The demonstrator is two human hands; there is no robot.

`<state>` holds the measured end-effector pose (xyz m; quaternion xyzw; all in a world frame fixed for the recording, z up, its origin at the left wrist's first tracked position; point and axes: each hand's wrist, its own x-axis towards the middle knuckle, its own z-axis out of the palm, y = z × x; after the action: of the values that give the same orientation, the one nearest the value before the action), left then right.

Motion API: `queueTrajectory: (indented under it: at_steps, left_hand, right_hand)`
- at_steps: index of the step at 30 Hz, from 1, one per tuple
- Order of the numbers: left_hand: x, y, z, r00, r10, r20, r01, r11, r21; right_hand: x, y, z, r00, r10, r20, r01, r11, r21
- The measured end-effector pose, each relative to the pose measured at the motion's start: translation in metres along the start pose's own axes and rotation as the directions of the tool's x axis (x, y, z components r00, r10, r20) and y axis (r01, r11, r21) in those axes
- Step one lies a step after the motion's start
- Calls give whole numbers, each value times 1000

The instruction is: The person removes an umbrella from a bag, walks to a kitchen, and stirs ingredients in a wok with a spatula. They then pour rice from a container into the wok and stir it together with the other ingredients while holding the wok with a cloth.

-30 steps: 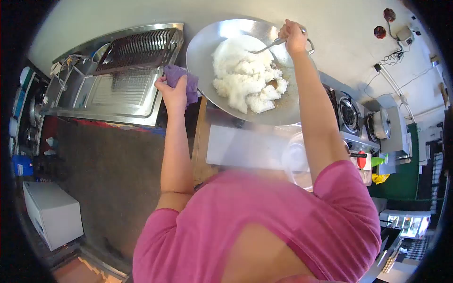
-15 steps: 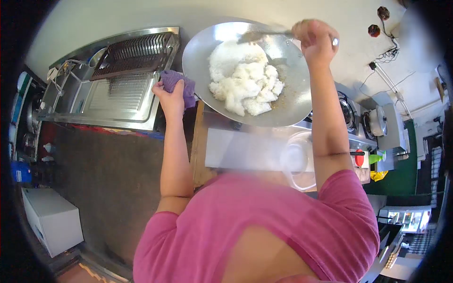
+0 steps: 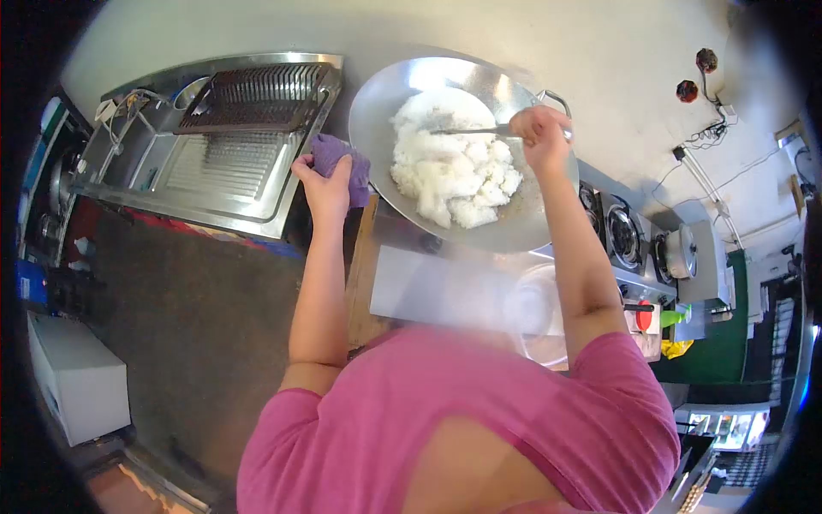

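A large metal wok [image 3: 535, 210] holds a heap of white cooked rice [image 3: 458, 171]. My right hand [image 3: 543, 137] is closed around the handle of a metal spatula [image 3: 479, 131], over the wok's right side. The spatula's head is sunk in the upper part of the rice and hidden there. My left hand [image 3: 330, 184] grips a folded purple cloth [image 3: 342, 163] against the wok's left rim. Whatever part of the wok lies under the cloth cannot be seen. On the wok's upper right, a loop handle [image 3: 556, 101] shows bare.
Left of the wok is a steel sink unit [image 3: 274, 201] with a dark slatted rack [image 3: 257, 96]. Gas burners [image 3: 623, 227] and a lidded pot [image 3: 681, 251] stand to the right. A clear round container [image 3: 535, 308] lies between my body and the wok, blurred by haze.
My right hand has come down and left, and the spatula has gone from above the wok's far side into the rice. My left hand still holds the cloth at the rim. The view has shifted slightly.
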<state>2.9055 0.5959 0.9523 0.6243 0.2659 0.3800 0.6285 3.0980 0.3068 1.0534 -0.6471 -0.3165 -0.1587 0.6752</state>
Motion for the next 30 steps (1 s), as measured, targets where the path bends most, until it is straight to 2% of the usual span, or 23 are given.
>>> queueTrajectory:
  at_steps: [1,3,4,6,8,10,12,14,15,16,18,19,21,22,24,26,27,28,30]
  left_hand:
    - [0,-3,0,1000,25,-5,-25,1000,10]
    - [-1,-5,2,999,52,4,-52,998,19]
    - [-2,-2,2,1000,19,2,-19,1000,20]
    - [-4,3,3,1000,-16,-14,16,999,46]
    - [-5,1,4,1000,-19,-3,19,999,45]
    - [-3,-3,4,1000,-22,-1,22,999,44]
    - [-1,-6,2,1000,-5,7,5,1000,9]
    - [-5,0,2,1000,14,-5,-14,999,32]
    - [-5,4,2,999,39,-5,-39,998,53]
    - [-5,4,2,998,54,-13,-52,996,76]
    - [-7,6,2,1000,26,1,-26,999,18]
    - [-7,5,2,1000,-9,10,9,999,-32]
    - [-4,-1,2,1000,20,2,-20,999,-30]
    - [-3,-4,1,999,45,2,-45,999,-17]
    - [-8,11,-1,1000,18,3,-18,1000,12]
    - [-9,13,0,1000,-6,12,5,999,37]
    - [-7,8,1,1000,-16,16,16,1000,11]
    - [-6,5,1,1000,-25,18,25,1000,-13]
    - [-7,3,2,1000,-23,17,23,1000,-3]
  right_hand:
    - [-7,-19,-2,999,39,-4,-36,951,307]
    - [-4,-68,-1,999,41,11,-40,829,558]
    - [4,-98,2,1000,8,23,-19,848,530]
    - [25,-146,9,949,-260,179,173,903,394]
    - [51,-147,10,954,-257,153,181,903,389]
    - [79,-117,16,957,-257,134,187,902,390]
    - [87,-37,32,990,-71,-123,101,962,255]
    - [82,20,31,987,100,-123,-53,940,337]
    - [79,35,25,986,168,14,-156,875,459]
    - [70,33,27,987,162,11,-149,875,460]
    - [41,26,29,968,205,-148,-158,947,280]
    - [21,12,29,975,186,-124,-147,951,273]
    - [-3,-5,19,983,165,-85,-137,953,269]
    - [-6,-6,-3,993,66,100,-96,939,330]
    - [-17,-35,-4,988,-46,146,-21,904,427]
    - [2,-98,12,990,-129,61,92,903,419]
    - [12,-116,9,972,-211,107,154,908,390]
    - [26,-124,2,973,-208,104,152,908,390]
    - [63,-121,-10,871,-329,364,166,896,412]
